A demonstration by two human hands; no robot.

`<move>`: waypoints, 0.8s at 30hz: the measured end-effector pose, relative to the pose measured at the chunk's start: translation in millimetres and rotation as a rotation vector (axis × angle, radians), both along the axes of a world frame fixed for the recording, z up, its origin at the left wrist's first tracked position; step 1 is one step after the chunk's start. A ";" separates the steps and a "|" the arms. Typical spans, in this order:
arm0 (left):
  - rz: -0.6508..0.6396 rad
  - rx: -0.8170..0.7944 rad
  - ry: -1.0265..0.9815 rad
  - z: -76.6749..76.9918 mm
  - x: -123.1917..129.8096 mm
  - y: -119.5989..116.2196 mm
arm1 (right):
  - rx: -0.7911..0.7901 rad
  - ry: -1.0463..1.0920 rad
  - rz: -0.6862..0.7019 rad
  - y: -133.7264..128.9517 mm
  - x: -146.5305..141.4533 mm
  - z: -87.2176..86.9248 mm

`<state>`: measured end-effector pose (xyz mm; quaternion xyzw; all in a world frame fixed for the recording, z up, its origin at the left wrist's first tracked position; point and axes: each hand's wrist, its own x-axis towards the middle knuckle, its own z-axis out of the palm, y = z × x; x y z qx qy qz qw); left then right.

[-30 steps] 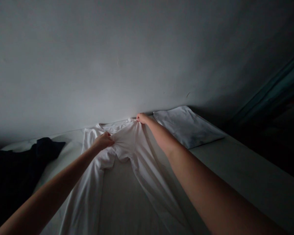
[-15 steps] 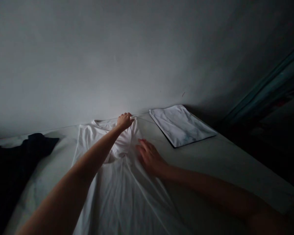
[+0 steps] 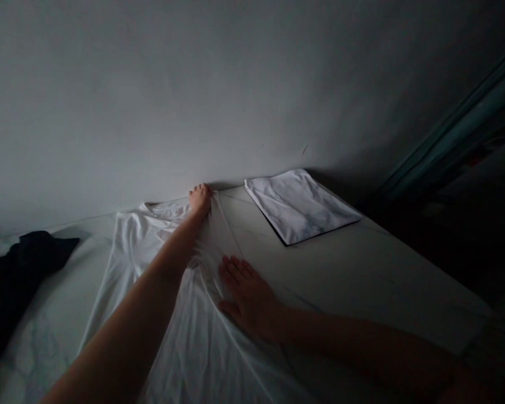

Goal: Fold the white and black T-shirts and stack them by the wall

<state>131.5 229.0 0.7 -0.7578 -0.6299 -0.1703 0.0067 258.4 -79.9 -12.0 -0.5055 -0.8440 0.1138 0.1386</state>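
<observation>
left hand (image 3: 200, 196) curls over a white shirt (image 3: 128, 238), perhaps anchoring its far end, grip unclear; right hand (image 3: 251, 300) lies open, flat at its edge, holding nothing.

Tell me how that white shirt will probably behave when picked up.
The white shirt is probably floppy, as it lies in soft wrinkles. Its cloth looks thin, so it's likely light for its size.

Showing plain white on the shirt (image 3: 189, 325) and blue-grey mottling over white on the folded cloth (image 3: 301, 207). Looking near-black navy on the dark garment (image 3: 23, 275). Carrying grey marble-like veins across the pale tabletop (image 3: 387, 275). Showing dull teal on the slanting strip (image 3: 454, 126).
</observation>
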 end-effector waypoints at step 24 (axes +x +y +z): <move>0.027 -0.121 0.123 22.7 -68.7 -235.6 | 0.007 -0.090 -0.361 41.1 -94.8 59.7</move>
